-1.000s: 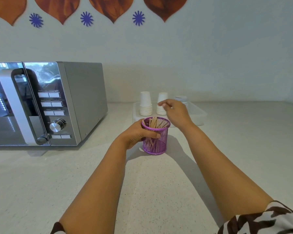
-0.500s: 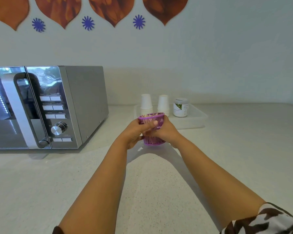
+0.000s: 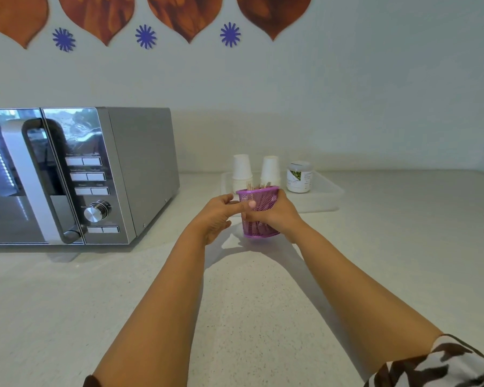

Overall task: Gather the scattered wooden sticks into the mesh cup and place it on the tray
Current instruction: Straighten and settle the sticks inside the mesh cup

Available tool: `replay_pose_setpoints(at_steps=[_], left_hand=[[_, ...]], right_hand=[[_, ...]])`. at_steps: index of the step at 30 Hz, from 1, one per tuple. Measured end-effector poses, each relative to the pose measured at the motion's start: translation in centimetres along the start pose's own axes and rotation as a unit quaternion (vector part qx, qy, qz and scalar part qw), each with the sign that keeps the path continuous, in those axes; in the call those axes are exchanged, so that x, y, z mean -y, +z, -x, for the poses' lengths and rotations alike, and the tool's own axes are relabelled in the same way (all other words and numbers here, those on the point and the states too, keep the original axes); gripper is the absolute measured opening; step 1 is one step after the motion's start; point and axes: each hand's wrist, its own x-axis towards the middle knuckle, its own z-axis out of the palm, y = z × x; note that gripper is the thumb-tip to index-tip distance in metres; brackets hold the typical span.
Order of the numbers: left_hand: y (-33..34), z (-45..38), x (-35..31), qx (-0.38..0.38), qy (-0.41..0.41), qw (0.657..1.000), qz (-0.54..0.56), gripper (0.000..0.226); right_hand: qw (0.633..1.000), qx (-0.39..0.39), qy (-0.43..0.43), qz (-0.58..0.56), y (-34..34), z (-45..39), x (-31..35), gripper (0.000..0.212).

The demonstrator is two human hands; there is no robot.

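2 hands are holding the purple mesh cup above the counter, in front of the tray.

The right hand is wrapping its fingers round the cup's right side; the left hand is pressing its thumb against the rim, its other fingers seemingly curled beside the mesh. Wooden sticks are poking out at the top. On the tray are standing 2 stacks of white cups and a jar.
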Motion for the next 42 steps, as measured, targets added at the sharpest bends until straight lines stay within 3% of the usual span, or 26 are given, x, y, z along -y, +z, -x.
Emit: replay_pose_setpoints(at_steps=[2,5,7,10,13,16,19,22,25,29,33,35,40,42], left_hand=[[0.1,-0.1,0.1,0.002,-0.018,1.000,-0.011,0.090],[0.3,0.0,0.1,0.028,-0.046,0.998,-0.043,0.042],[0.3,0.0,0.1,0.035,-0.052,0.997,-0.047,0.032],[0.2,-0.1,0.0,0.035,-0.061,0.996,-0.050,0.031],[0.7,0.0,0.0,0.033,-0.028,0.998,-0.046,0.039],[1.6,0.1,0.3,-0.047,0.025,0.998,-0.038,0.057],[1.5,-0.1,0.9,-0.092,0.076,0.991,-0.057,0.056],[1.5,-0.5,0.9,-0.131,0.118,0.970,-0.165,0.068],[1.9,-1.1,1.1,-0.213,0.144,0.912,-0.320,0.087],[2.0,-1.0,1.5,-0.231,0.175,0.893,-0.344,0.072],[1.8,-0.8,1.1,-0.232,0.188,0.884,-0.359,0.067],[1.7,-0.9,0.8,-0.240,0.193,0.882,-0.357,0.067],[1.7,-0.6,0.6,-0.276,0.147,0.862,-0.399,0.078],[1.8,-0.4,0.5,-0.315,0.118,0.850,-0.404,0.080]], right_hand=[[1.000,-0.003,-0.005,0.014,0.2,0.0,0.1,0.091],[0.998,0.019,-0.023,0.061,0.7,0.0,0.5,0.093],[0.994,0.016,-0.049,0.100,0.6,0.0,0.9,0.094],[0.989,-0.018,-0.095,0.109,0.3,0.0,1.1,0.097],[0.993,-0.003,-0.105,0.062,1.0,0.5,0.9,0.097],[0.993,0.079,-0.088,0.000,1.2,1.0,0.4,0.102],[0.982,0.179,-0.053,-0.037,-0.1,0.7,0.4,0.108],[0.970,0.225,-0.023,-0.088,-1.3,0.3,0.7,0.106],[0.960,0.255,-0.022,-0.109,-1.2,0.3,0.8,0.095],[0.961,0.251,-0.020,-0.117,-1.1,0.4,0.6,0.071],[0.959,0.243,0.017,-0.143,-1.2,0.2,0.7,0.081],[0.960,0.239,0.001,-0.148,-1.2,0.2,0.9,0.073],[0.958,0.232,0.023,-0.169,-1.1,0.3,1.2,0.082],[0.947,0.243,0.037,-0.209,-0.9,0.3,1.2,0.076]])
